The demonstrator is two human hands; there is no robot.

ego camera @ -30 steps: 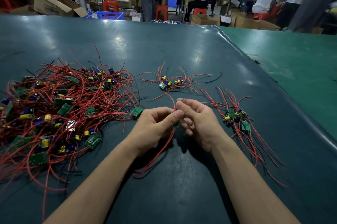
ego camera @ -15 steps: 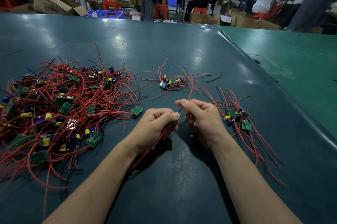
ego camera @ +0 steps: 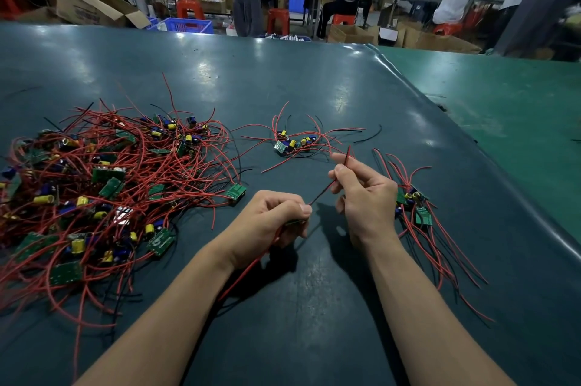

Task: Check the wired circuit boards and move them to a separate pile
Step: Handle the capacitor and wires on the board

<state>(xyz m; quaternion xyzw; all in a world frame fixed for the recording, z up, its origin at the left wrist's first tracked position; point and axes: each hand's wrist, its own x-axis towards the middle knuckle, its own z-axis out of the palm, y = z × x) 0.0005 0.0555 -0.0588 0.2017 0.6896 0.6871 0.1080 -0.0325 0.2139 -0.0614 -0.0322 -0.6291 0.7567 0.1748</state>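
My left hand (ego camera: 276, 217) grips a small green circuit board (ego camera: 295, 222), mostly hidden under the fingers, with red wires trailing down past my wrist. My right hand (ego camera: 364, 193) pinches one red wire (ego camera: 323, 192) of that board and holds it stretched taut up and to the right. A big tangled heap of wired boards (ego camera: 103, 184) lies on the left. A small pile (ego camera: 292, 142) sits ahead at the centre. Another small pile (ego camera: 418, 212) lies just right of my right hand.
The dark green table mat (ego camera: 314, 86) ends at a raised fold on the right, with a lighter green surface (ego camera: 509, 108) beyond. A loose black wire (ego camera: 369, 135) lies past the centre pile. People, cardboard boxes and red stools fill the background.
My right hand has slid up and to the right along the red wire, pulling it straight. The hands, touching before, are now apart. My left hand stays in place on the board.
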